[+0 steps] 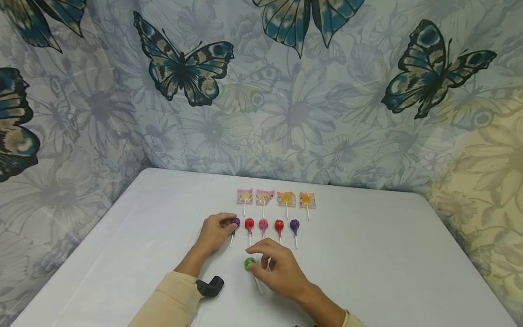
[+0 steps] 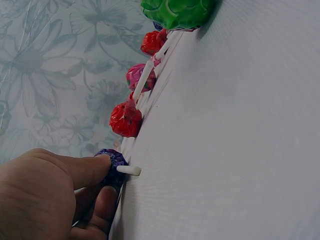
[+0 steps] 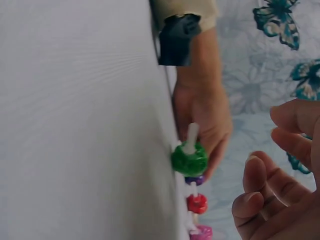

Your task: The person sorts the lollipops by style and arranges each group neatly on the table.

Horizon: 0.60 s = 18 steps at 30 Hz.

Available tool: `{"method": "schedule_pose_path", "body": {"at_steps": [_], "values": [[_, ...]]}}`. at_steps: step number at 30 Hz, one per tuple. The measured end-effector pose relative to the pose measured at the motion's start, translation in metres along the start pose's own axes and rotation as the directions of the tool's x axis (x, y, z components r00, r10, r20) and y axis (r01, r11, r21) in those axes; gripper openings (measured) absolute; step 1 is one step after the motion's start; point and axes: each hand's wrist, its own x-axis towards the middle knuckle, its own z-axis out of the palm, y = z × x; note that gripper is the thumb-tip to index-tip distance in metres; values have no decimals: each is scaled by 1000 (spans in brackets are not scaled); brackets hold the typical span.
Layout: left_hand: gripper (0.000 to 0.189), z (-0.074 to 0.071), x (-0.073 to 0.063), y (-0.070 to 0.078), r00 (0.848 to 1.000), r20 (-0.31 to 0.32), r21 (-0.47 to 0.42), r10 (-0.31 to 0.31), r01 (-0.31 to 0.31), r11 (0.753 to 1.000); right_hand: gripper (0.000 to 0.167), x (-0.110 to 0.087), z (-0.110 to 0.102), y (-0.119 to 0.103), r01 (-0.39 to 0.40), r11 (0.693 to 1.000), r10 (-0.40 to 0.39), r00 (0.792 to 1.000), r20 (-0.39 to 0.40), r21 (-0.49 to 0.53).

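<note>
My left hand [image 1: 213,231] pinches the wrapped head of a purple lollipop [image 2: 117,159] between thumb and fingers, at the left end of a row on the white table. To its right in that row lie a red lollipop [image 1: 249,223], a pink lollipop [image 1: 263,224], another red lollipop [image 1: 279,225] and a second purple lollipop [image 1: 294,225]. Nearer the person is a green lollipop [image 1: 249,262], its stick pointing toward the front. Beside it hovers my right hand [image 1: 282,270], fingers loosely bent; the right wrist view shows a gap between those fingers and the green lollipop.
Behind the row, several lollipops in clear printed wrappers, such as an orange one [image 1: 307,200], form a second line. A black device [image 1: 211,287] sits at the left wrist. The white table [image 1: 376,254] meets a butterfly-patterned wall covering [image 1: 294,113] at its back edge.
</note>
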Motion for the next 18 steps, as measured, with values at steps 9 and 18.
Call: {"method": "schedule_pose_path", "body": {"at_steps": [9, 18], "values": [[25, 0, 0, -1, 1000, 6, 13, -12, 12, 1000, 33, -3, 6, 12, -100, 993, 107, 989, 106, -71], [24, -1, 1, 0, 1000, 13, 16, -23, 22, 1000, 39, -4, 9, 17, -140, 983, 164, 962, 217, -122]]}}
